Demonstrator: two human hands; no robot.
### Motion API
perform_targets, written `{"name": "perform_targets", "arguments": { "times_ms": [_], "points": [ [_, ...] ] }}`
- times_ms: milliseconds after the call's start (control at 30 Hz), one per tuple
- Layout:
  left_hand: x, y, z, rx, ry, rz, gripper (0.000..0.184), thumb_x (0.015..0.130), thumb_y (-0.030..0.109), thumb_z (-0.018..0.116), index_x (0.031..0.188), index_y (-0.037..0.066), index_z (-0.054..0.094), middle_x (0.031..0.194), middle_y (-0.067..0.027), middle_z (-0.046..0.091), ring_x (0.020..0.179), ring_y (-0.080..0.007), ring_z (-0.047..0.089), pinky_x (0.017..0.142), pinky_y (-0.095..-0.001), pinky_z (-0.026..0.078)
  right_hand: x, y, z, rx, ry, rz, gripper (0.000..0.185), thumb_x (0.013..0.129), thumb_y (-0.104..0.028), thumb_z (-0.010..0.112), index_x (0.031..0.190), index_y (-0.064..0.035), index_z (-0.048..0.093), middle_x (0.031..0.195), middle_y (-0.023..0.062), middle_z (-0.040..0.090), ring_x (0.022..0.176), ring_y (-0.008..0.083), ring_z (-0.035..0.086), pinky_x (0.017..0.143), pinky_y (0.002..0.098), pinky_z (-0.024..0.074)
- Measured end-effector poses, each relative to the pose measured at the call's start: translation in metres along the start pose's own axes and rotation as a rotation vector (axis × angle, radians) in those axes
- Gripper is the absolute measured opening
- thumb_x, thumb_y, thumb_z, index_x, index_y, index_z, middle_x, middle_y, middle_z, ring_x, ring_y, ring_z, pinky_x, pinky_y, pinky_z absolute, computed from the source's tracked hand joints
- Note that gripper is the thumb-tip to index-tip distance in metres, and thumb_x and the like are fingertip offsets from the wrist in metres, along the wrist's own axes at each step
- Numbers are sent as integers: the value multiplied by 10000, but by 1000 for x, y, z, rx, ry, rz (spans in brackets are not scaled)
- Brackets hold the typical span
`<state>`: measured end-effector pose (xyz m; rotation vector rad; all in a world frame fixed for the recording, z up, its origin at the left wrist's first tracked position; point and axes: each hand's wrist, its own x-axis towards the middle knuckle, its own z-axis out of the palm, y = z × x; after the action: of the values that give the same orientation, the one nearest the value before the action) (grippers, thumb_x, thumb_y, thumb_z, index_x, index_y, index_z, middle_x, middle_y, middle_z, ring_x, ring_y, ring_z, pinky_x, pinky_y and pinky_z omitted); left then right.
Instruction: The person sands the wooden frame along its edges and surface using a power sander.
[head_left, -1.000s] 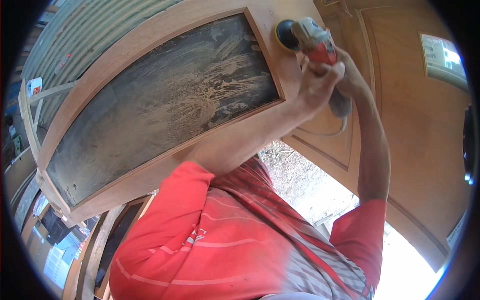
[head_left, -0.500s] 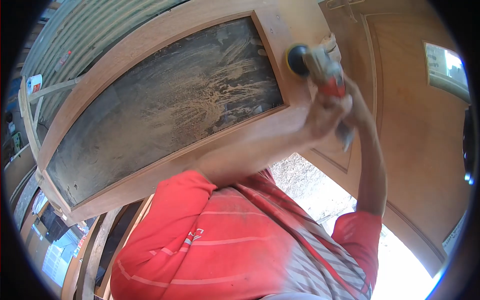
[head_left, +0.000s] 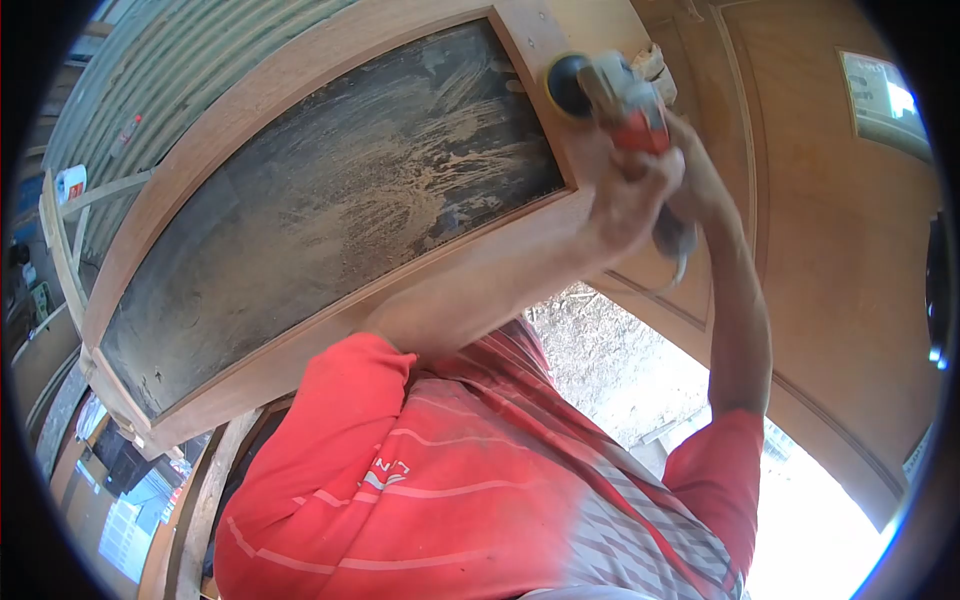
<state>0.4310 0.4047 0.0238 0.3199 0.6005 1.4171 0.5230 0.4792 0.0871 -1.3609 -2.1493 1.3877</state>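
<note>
Both of my hands are on a red and grey angle grinder (head_left: 640,130) fitted with a round, yellow-edged sanding disc (head_left: 569,86). The disc rests against, or very close to, the pale wooden frame of a door (head_left: 532,40). My left hand (head_left: 630,190) is closed around the tool's body, its fingers blurred by motion. Beyond it, my right hand (head_left: 688,165) wraps the far side of the grinder, partly hidden. Grey cord and the tool's rear end hang below the hands. Beside the disc lies the door's dark inset panel (head_left: 330,200), streaked with wood dust.
To the right stands another brown wooden door or panel (head_left: 830,270) with a small glazed opening. Corrugated metal sheeting (head_left: 200,90) runs behind at upper left, near a white container (head_left: 71,183) by a wooden support. A broken-edged wood piece (head_left: 650,65) is beyond the grinder.
The grinder and both hands have shifted left and slightly up along the door frame. My view has tilted slightly.
</note>
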Motion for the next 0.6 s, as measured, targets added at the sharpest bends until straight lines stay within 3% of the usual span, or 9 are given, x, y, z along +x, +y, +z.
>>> {"name": "perform_targets", "arguments": {
  "times_ms": [67, 133, 267, 367, 500, 600],
  "points": [
    [23, 44, 9, -104, 140, 120, 254, 952, 299, 707, 1013, 54, 677, 904, 11, 654, 844, -65, 587, 749, -283, 492, 48, -5, -8, -49, -68, -48, 482, 880, -232, 795, 1300, -44, 654, 1120, 43, 719, 1028, 116, 641, 909, 344, 530],
    [60, 52, -14, 48, 148, 139, 350, 943, 364, 717, 1038, 29, 686, 923, -21, 663, 860, -95, 607, 774, -311, 507, 93, -11, -11, -98, -72, 12, 442, 900, -250, 776, 1282, -51, 681, 1086, 46, 725, 1002, 124, 652, 887, 344, 534],
    [86, 72, -23, 101, 227, 67, 473, 925, 463, 715, 1008, -2, 687, 991, -109, 683, 924, -160, 633, 808, -322, 511, 120, -42, -9, -177, -83, 85, 366, 929, -243, 738, 1248, -64, 714, 1047, 45, 730, 958, 135, 664, 855, 343, 540],
    [58, 73, -6, 171, 281, 18, 406, 959, 407, 692, 901, 5, 694, 905, -77, 697, 837, -121, 630, 741, -303, 508, 107, -15, -19, -122, -151, -19, 370, 941, -208, 716, 1277, -55, 696, 1053, 46, 724, 969, 124, 655, 865, 337, 537],
    [18, 21, 10, 46, 147, 189, 385, 1007, 300, 650, 733, 29, 651, 709, 4, 653, 659, -55, 557, 612, -291, 459, 41, -10, -17, -119, -189, -70, 469, 876, -182, 764, 1301, -32, 638, 1087, 41, 705, 1021, 124, 632, 914, 328, 525],
    [-33, -5, 18, 81, 123, 55, 381, 1018, 275, 643, 716, 44, 633, 653, 47, 603, 635, -28, 530, 571, -294, 418, -17, -6, -6, 22, -159, 112, 530, 840, -155, 788, 1325, -44, 606, 1120, 41, 696, 1044, 130, 626, 942, 324, 514]
  ]
}}
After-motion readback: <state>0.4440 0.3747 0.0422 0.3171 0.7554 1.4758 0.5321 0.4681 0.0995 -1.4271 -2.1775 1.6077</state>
